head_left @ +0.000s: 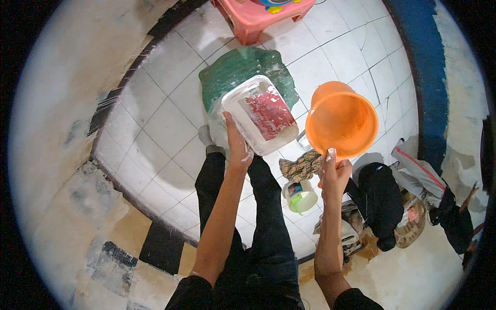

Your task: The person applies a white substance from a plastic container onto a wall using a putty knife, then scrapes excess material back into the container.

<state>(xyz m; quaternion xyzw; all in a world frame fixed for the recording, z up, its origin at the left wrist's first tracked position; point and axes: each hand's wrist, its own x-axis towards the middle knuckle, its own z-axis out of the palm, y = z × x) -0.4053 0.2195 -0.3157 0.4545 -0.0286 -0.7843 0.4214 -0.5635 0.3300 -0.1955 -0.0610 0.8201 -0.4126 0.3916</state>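
My left hand (238,142) grips the near edge of a white rectangular plastic tub (239,99), tilted so its inside shows. White smears partly cover a flat red area (273,111) within it; I cannot tell whether this is a separate piece. At the right, my right hand (333,173) is closed on the rim of an orange bucket (323,121), thumb on the near side. The bucket's mouth faces up toward me, and no contents can be made out in it. White residue marks the fingers of both hands.
A green sheet (232,64) lies on white floor tiles beyond the tub. A pink stool (248,23) stands at the far end. Near my legs are a checkered cloth (299,166) and a small white pail (305,199). Dark clothing (380,196) and a sandal (412,230) crowd the right.
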